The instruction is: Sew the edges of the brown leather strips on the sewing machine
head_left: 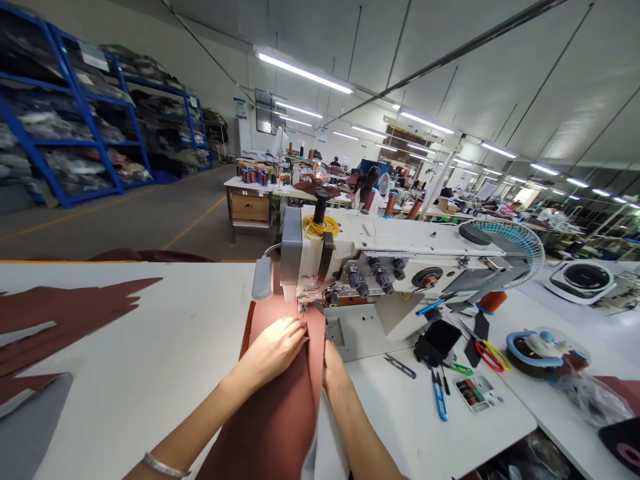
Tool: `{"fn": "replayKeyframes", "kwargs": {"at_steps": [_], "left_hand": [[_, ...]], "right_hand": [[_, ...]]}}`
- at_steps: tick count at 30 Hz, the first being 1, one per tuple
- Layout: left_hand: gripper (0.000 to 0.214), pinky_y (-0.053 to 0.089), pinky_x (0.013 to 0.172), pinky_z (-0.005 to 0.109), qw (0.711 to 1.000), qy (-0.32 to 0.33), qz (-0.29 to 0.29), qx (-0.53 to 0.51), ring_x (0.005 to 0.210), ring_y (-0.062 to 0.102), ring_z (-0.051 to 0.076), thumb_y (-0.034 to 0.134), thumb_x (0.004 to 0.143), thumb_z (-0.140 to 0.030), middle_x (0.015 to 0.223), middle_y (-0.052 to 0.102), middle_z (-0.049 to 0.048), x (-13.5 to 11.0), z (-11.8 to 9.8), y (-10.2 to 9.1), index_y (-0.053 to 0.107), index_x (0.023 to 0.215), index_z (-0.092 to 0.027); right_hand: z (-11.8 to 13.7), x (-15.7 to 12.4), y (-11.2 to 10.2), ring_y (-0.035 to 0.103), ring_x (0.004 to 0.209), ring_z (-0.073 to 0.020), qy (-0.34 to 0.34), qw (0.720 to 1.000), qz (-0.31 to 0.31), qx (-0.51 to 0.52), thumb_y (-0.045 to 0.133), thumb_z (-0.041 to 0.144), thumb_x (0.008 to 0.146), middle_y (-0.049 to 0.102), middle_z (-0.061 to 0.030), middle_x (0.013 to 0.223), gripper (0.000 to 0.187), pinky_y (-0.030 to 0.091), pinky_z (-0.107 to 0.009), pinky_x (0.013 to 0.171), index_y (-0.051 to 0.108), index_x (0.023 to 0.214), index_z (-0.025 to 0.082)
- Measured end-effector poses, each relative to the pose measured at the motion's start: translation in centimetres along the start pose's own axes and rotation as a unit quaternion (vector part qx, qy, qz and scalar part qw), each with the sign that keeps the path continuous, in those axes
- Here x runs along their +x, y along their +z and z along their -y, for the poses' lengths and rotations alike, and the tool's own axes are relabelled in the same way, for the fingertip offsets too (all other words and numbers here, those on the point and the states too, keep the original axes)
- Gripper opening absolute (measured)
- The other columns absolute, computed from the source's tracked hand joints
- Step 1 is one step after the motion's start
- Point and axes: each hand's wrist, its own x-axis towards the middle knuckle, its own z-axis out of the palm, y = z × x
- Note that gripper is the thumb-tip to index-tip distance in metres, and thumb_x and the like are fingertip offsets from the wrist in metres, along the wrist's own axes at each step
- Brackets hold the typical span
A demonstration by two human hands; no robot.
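Observation:
A long reddish-brown fabric piece (280, 407) runs under the needle area of a white sewing machine (390, 243), its near end hanging toward me. My left hand (280, 343) lies on top of it just before the presser foot (303, 307), fingers closed together at a folded edge. On the other side, my right hand (333, 365) holds the fabric's right edge, with the fingertips partly hidden by the cloth. Between the hands a raised fold or seam leads up to the needle. A lamp lights the stitching spot.
Cut brown pieces (55, 313) lie on the left of the white table (165, 333). To the right are thread snips (400, 366), blue snips (439, 397), red-and-yellow scissors (493, 353), a black box (437, 341) and a bobbin tray (477, 393). Other people sit at machines behind.

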Motion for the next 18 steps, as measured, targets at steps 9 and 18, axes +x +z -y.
{"fn": "replayKeyframes", "kwargs": {"at_steps": [9,18], "left_hand": [[0.024,0.053,0.084,0.038,1.000,0.006,-0.010,-0.021,0.092,0.063,0.021,0.041,0.098,-0.018,0.101,0.069,0.0088,-0.1,0.1,-0.3,0.065,0.100,-0.014],[0.024,0.053,0.083,0.040,0.999,0.024,0.000,0.027,0.094,0.063,0.024,0.041,0.096,-0.016,0.106,0.068,0.0123,0.0,0.9,0.3,0.064,0.100,-0.012]], "right_hand": [[-0.3,-0.4,-0.2,0.067,0.086,-0.0245,0.005,1.000,0.004,-0.006,0.072,0.032,0.061,0.072,-0.0048,0.074,0.022,0.056,-0.035,0.073,0.067,0.080,0.020],[6.0,-1.7,-4.4,0.053,0.066,-0.0128,-0.038,0.880,0.217,-0.420,0.080,0.036,0.065,0.060,0.0047,0.061,0.027,0.043,-0.027,0.070,0.061,0.059,0.018]]}}
